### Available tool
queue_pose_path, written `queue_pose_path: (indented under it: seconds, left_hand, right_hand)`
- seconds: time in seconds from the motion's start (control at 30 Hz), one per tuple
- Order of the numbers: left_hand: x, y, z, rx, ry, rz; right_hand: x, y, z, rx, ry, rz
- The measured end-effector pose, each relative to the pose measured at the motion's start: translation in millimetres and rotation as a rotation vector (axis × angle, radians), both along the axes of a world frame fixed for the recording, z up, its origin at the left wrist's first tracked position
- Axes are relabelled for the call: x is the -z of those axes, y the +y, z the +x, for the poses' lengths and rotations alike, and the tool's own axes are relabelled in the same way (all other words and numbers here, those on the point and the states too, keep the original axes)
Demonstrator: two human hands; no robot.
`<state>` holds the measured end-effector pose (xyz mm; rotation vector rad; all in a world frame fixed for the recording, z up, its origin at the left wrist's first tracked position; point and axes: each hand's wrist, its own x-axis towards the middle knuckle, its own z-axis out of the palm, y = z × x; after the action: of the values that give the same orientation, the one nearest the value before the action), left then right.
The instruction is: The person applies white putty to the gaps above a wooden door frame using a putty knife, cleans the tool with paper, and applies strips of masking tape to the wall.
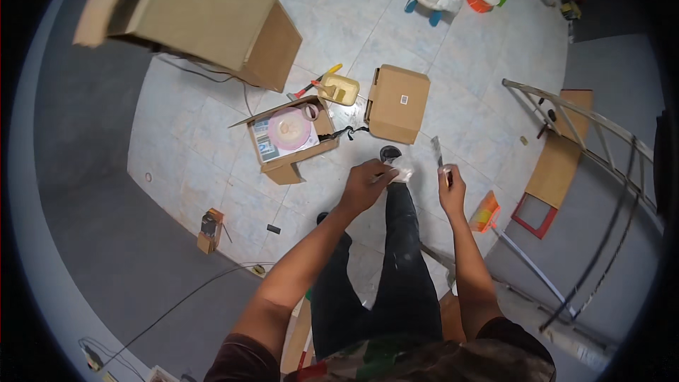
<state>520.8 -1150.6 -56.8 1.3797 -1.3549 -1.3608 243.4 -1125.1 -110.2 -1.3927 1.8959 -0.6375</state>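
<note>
I look down at a tiled floor over my own dark trousers. My left hand point(366, 182) is closed on a small whitish object point(403, 169) held in front of me above my shoe point(390, 153). My right hand point(450, 185) grips the dark handle of a narrow metal blade tool point(436, 149) that points up and away. The two hands are a short way apart, the blade just right of the whitish object. What the whitish object is, I cannot make out.
An open cardboard box point(291, 139) with a pink disc lies ahead left, a closed box point(397, 102) ahead. Large cartons point(205, 14) stand far left. A tan container point(341, 88), a metal ladder point(601, 170), a red frame point(535, 214) and cables surround me.
</note>
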Motion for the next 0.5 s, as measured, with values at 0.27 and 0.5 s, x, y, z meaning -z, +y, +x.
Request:
queue_pose_path:
  seconds: [0.27,0.5]
  left_hand:
    - [307,-150,-108,-0.159,0.262,0.406]
    - [494,-218,-99,-0.531,0.297,0.417]
  right_hand:
    - [297,-163,-58,0.16,0.137,-0.071]
    - [394,-206,-34,0.089,0.158,-0.094]
